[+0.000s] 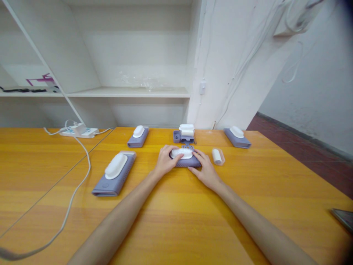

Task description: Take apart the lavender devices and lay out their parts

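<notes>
On the table in front of me lies a purple-grey case with a white oval piece on top, its upper side bumpy like a brush. My left hand is closed around the left end of the white oval piece, thumb along its front edge. At the other end, my right hand grips the case, with fingers over the top and thumb low at the front. The fingers partly hide both ends. Right of my hands lies a small white cylinder on a pale pinkish piece.
Similar purple-grey cases with white oval tops stand at the near left, back left and back right. Behind my hands is a purple-grey holder with stacked white pieces. A power strip trails a white cable across the left.
</notes>
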